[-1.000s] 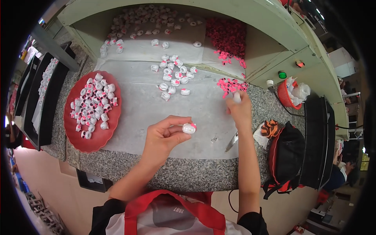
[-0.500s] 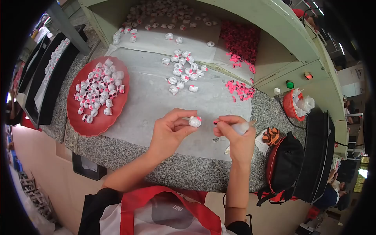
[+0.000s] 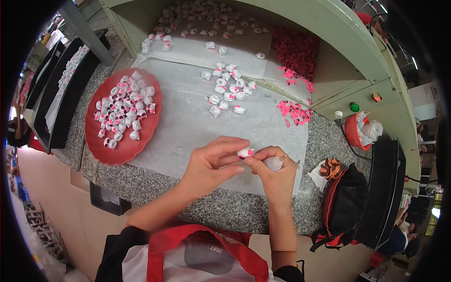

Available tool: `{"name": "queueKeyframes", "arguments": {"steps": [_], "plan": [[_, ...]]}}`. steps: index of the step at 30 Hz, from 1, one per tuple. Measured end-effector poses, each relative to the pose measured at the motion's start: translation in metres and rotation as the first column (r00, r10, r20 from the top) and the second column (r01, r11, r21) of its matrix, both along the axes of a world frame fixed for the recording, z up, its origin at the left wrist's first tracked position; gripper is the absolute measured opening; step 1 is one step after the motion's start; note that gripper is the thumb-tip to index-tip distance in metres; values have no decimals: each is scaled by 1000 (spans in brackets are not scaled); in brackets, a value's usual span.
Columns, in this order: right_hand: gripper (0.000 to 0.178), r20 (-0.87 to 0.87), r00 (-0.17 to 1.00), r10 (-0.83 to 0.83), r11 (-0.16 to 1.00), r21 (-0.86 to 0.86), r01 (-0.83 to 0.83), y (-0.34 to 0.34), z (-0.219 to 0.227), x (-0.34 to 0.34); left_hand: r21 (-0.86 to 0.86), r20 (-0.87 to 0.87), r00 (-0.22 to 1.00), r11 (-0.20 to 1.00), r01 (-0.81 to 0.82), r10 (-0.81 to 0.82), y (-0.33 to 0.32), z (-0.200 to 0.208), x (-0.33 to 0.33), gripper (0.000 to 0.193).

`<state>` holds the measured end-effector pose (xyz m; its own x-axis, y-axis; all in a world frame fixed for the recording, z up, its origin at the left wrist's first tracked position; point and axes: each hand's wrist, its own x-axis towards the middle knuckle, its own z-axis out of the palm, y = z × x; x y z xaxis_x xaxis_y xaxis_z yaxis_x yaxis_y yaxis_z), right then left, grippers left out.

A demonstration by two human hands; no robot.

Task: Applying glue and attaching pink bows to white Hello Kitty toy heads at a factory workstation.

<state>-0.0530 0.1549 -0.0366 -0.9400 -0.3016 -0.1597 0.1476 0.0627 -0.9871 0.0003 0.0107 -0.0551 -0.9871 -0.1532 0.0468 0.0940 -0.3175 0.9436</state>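
Note:
Between the thumb and fingers of my left hand (image 3: 206,162) is a small white figurine piece (image 3: 244,152) with a pink patch. My right hand (image 3: 275,181) meets it from the right, its thumb and fingertip pressed close to the piece. Tucked in that same hand is a small translucent bottle (image 3: 273,163) with a thin tip pointing up and away. A dark bit shows at the fingertips, too small to make out fully. Beyond the hands, similar white pieces (image 3: 229,96) lie loose on the white paper (image 3: 183,122), with small pink pieces (image 3: 295,113) to their right.
A red scalloped plate (image 3: 96,149) at left holds many finished-looking white pieces. Behind stands a pale green shelf (image 3: 350,89) with more white pieces and a dark pink heap (image 3: 295,51). At right are a red basket (image 3: 352,134), a black bag (image 3: 345,199) and an orange-black cloth (image 3: 330,168).
My hands have come together: the right hand moved left with the bottle and the small dark-pink bit, up to the white figurine piece. The left hand shifted slightly right. The whole view shifted a little.

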Motion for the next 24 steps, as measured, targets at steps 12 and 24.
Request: {"name": "queueKeyframes", "arguments": {"steps": [12,24], "plan": [[22,-138,988,71,997,18,-69,1,1,1,-21,-84,996,999,-33,31,10,-2,-1,24],[18,-466,880,95,995,18,-98,-7,-2,1,420,207,978,902,-102,14,5,-5,0,24]]}}
